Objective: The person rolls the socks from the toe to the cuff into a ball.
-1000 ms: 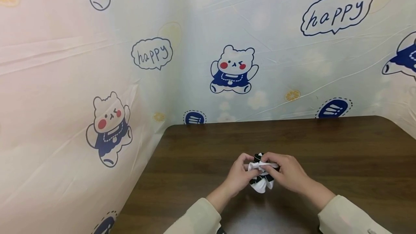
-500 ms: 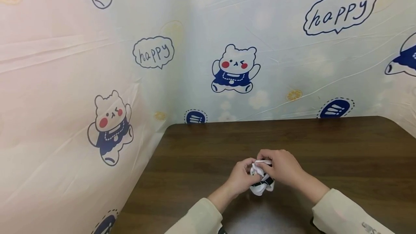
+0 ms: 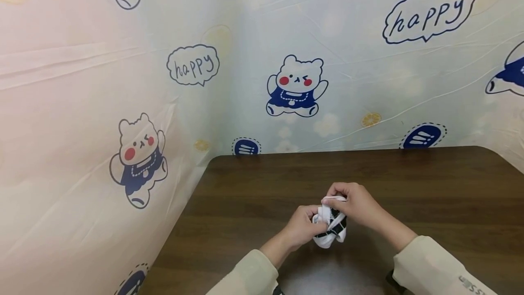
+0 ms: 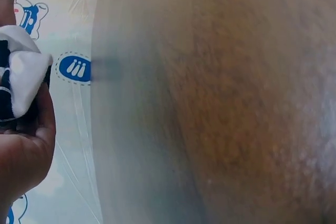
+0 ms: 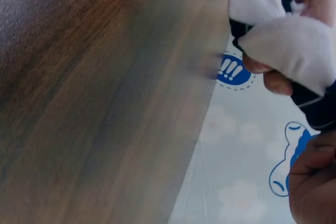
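A bundled pair of socks [image 3: 337,227], white with black parts crossed by thin white lines, is held up between both hands over the table. My left hand [image 3: 302,226] grips the bundle from its left side, with the thumb across its front. At the upper right, my right hand [image 3: 357,202] pinches a white cuff edge between thumb and fingers. Two rounded white ends of the socks [image 5: 289,45] stick out side by side in the right wrist view. In the left wrist view, my left hand [image 4: 26,153] curls around the socks [image 4: 30,80]; much of the bundle is hidden.
A dark brown wooden table [image 3: 245,185] lies beneath the hands. Behind it and to the left hangs a pale fabric curtain [image 3: 245,90] printed with bears and lettering, meeting the table's edges.
My right hand has moved slightly up and away, drawing the white cuff upward. More of the black part shows between the hands. My left hand keeps its grip, slightly lower.
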Motion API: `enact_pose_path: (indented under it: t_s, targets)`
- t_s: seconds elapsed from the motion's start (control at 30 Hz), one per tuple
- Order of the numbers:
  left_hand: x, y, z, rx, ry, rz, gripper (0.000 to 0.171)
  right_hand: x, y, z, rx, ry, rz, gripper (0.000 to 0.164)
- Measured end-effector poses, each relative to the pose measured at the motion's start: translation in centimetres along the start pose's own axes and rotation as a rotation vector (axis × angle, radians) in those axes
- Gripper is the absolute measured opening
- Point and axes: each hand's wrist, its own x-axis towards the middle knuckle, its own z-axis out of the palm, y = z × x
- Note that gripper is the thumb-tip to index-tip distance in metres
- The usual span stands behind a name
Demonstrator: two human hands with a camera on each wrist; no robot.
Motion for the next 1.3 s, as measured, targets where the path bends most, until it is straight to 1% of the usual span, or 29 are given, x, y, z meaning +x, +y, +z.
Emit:
enact_pose_path:
  t_s: [0.1, 0.2, 0.37, 0.47, 0.53, 0.67, 0.83, 0.97, 1.03, 1.13, 1.23, 1.3]
  targets:
    - [-0.1, 0.1, -0.1, 0.007, -0.002, -0.004, 0.020, 0.0, 0.0, 0.0, 0.036, -0.009, 0.027, 0.012]
    - [-0.2, 0.1, -0.3, -0.024, -0.003, -0.008, 0.021, 0.2, -0.1, 0.0, 0.066, -0.025, 0.035, 0.014]
    - [-0.3, -0.1, -0.4, -0.076, -0.030, -0.005, 0.025, 0.4, 0.1, -0.2, 0.133, -0.053, 0.028, 0.017]
    - [-0.4, -0.1, -0.5, -0.088, -0.046, 0.010, 0.026, 0.3, 0.4, -0.3, 0.139, -0.047, 0.022, 0.018]
    - [-0.4, -0.1, -0.5, -0.078, -0.062, 0.023, 0.026, 0.1, 0.8, -0.3, 0.128, -0.036, 0.022, 0.019]
    - [-0.3, -0.1, -0.5, -0.087, -0.108, 0.028, 0.024, -0.3, 1.4, -0.1, 0.116, 0.001, 0.030, 0.021]
    - [-0.3, -0.4, -0.3, -0.165, -0.132, 0.004, 0.028, -0.5, 1.6, 0.5, 0.137, 0.060, 0.012, 0.020]
    - [-0.3, -0.3, -0.3, -0.216, -0.133, 0.024, 0.032, -0.5, 1.4, 1.2, 0.141, 0.129, 0.011, 0.020]
    - [-0.3, -0.3, -0.3, -0.240, -0.134, 0.042, 0.033, -0.6, 1.2, 1.6, 0.122, 0.167, 0.022, 0.020]
    - [-0.4, 0.0, -0.3, -0.304, -0.136, 0.054, 0.037, -0.6, 0.8, 2.1, 0.088, 0.222, 0.050, 0.021]
    - [-0.4, 0.1, -0.3, -0.364, -0.121, 0.052, 0.041, -0.7, 0.7, 2.4, 0.069, 0.269, 0.079, 0.020]
    - [-0.3, 0.1, -0.2, -0.393, -0.103, 0.048, 0.043, -0.8, 0.8, 2.6, 0.095, 0.291, 0.096, 0.019]
